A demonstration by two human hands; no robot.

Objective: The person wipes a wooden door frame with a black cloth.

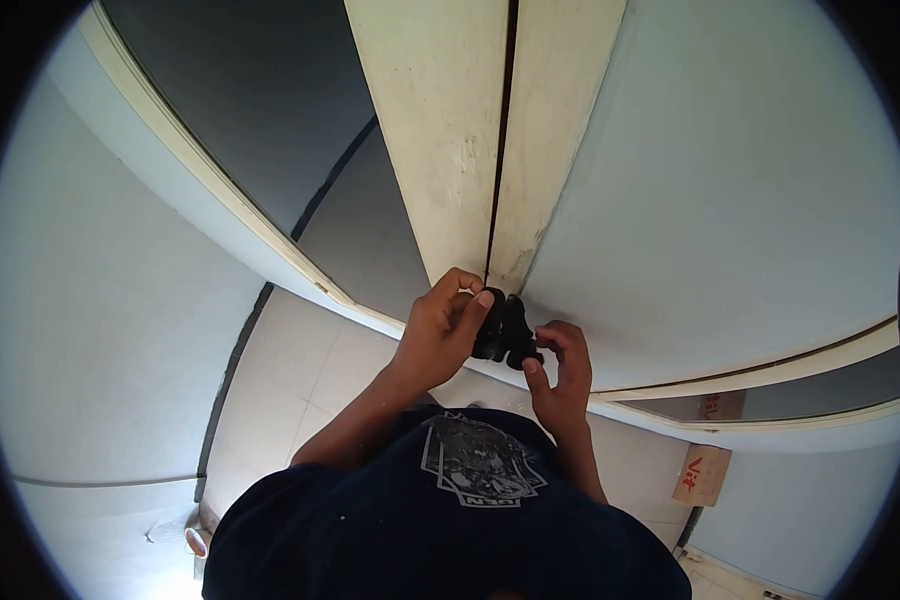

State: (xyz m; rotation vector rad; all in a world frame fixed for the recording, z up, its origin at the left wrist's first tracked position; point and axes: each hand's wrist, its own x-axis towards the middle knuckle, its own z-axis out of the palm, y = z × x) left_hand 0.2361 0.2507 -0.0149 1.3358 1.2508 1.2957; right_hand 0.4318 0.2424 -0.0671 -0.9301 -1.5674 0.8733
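A small black object with two rounded, elongated parts side by side is in front of my torso, at the foot of the wooden frame in this view. Its exact kind I cannot make out. My left hand pinches its upper left part between thumb and curled fingers. On the other side, my right hand has its thumb and bent index finger at the lower right edge of the object. The fingers partly cover its outer sides.
Before me stands a cream wooden frame with a dark vertical gap. To its right is a pale panel, to its left a dark glass pane. A brown carton stands on the tiled floor at right.
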